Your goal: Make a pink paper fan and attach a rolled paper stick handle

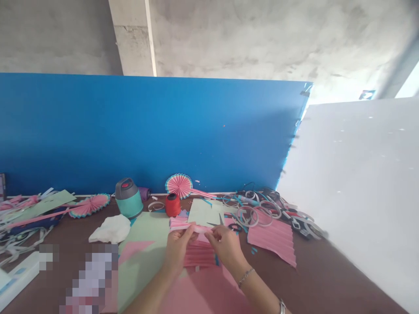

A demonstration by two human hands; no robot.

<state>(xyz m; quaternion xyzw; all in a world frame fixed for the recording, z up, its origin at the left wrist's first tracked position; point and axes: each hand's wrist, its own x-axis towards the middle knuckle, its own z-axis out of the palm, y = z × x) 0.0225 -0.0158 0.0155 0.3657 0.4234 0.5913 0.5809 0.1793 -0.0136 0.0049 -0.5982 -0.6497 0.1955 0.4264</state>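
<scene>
My left hand (177, 247) pinches a folded stack of pink pleated paper (178, 221) with a pale strip along its near edge. The fingertips of my right hand (228, 247) close on the other end of the same piece; whether they hold the paper or only the strip is hard to make out. Below both hands lies more pink pleated paper (200, 258), its folds running sideways. Scissors (220, 220) lie just beyond my right hand, blades spread and partly covered by it.
A red spool of thread (173, 205) and a teal-and-grey container (129, 199) stand behind the paper. A finished pink paper fan (179, 186) leans on the blue partition (157, 131). Tape rolls (248, 216) and a pleated pink sheet (273, 240) lie right; white tissue (111, 230) lies left.
</scene>
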